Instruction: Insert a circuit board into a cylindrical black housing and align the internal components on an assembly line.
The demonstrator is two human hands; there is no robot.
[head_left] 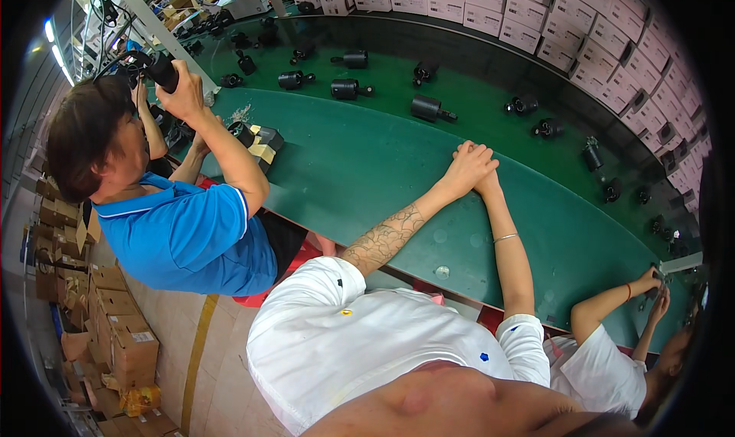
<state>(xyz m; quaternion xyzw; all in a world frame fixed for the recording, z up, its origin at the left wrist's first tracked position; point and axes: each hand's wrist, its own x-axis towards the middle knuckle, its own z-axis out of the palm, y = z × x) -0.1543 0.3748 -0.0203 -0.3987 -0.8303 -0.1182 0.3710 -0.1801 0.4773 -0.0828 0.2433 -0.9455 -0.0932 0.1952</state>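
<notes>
My left hand (468,165) and my right hand (488,180) are clasped together, fingers closed around each other, above the green worktable (367,184). No object shows in either of them. What the palms cover is hidden. Just beyond my hands runs a dark green conveyor belt (482,119) with black cylindrical parts on it. The nearest part is a black cylinder with a short stem (431,109), lying on its side. Farther right along the belt lie another black part (547,128) and a dark cylinder (593,154).
At my left, a co-worker in a blue shirt (184,238) raises a black power tool (161,71) beside black-and-yellow blocks (265,146). On the right, another person's hands (653,291) work at the table. White boxes (524,31) are stacked behind the belt; cardboard cartons (126,337) stand left.
</notes>
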